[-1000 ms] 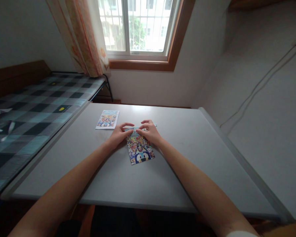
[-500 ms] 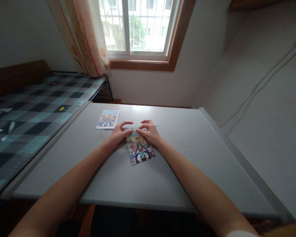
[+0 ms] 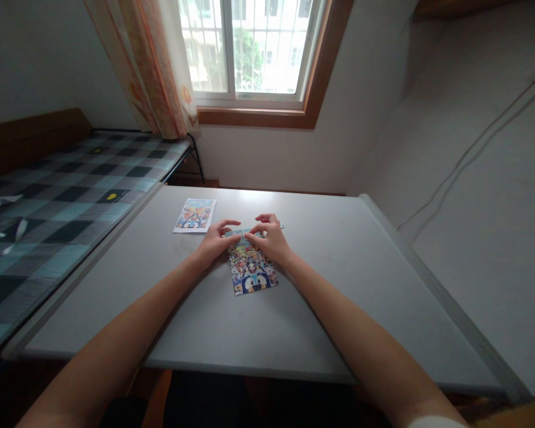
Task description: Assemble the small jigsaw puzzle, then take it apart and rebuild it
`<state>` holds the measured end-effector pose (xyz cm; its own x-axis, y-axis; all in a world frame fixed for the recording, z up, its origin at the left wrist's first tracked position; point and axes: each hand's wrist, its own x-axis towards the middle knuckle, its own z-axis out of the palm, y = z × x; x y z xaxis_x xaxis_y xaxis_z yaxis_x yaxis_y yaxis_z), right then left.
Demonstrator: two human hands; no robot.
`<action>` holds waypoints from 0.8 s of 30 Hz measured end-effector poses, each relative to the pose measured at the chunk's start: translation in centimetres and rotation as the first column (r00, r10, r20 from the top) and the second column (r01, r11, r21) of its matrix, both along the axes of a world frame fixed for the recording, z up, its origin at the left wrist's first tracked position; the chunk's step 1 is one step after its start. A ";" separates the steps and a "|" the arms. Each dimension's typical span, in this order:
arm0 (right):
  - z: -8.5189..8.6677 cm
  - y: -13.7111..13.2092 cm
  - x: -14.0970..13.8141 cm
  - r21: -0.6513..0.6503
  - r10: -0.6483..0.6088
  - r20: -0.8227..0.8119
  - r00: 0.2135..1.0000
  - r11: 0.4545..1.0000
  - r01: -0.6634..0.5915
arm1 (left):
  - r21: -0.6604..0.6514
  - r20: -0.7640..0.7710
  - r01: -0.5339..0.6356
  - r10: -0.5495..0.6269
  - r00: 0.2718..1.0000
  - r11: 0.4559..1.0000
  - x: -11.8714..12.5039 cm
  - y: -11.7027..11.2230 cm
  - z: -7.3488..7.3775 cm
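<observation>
A small, colourful jigsaw puzzle lies on the table, its lower part showing a blue cartoon dog's face and its upper part crowded with small figures. My left hand grips its upper left edge, thumb on top and fingers curled beyond the edge. At the upper right, my right hand holds it the same way, the thumb tips close together. Part of the top edge is hidden under my fingers. Just past my right hand lie a few tiny loose pieces, too small to make out well.
A printed picture with the same design lies at the back left of the white table. Left of the table stands a bed with a checked cover. A window and curtain are behind, and a cable runs along the right wall.
The puzzle has shifted slightly up and to the left, its lower edge turning a little. Both hands stay at its top edge, with only small finger movements.
</observation>
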<state>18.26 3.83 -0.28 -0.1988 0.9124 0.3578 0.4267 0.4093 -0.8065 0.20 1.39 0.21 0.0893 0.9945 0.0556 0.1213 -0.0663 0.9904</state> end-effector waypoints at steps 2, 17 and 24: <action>0.0 0.0 0.0 -0.010 0.003 -0.002 1.000 1.000 -0.003 | -0.022 0.015 -0.004 0.005 1.000 1.000 0.0 0.0 -0.1; -0.4 0.2 0.1 -0.080 -0.075 0.037 0.997 0.994 0.078 | 0.093 -0.095 0.012 -0.004 0.995 0.996 0.2 0.2 -0.2; -0.8 0.5 0.0 -0.144 -0.018 -0.045 0.999 0.990 0.011 | 0.169 -0.232 0.039 0.001 0.973 0.985 0.5 0.1 -0.2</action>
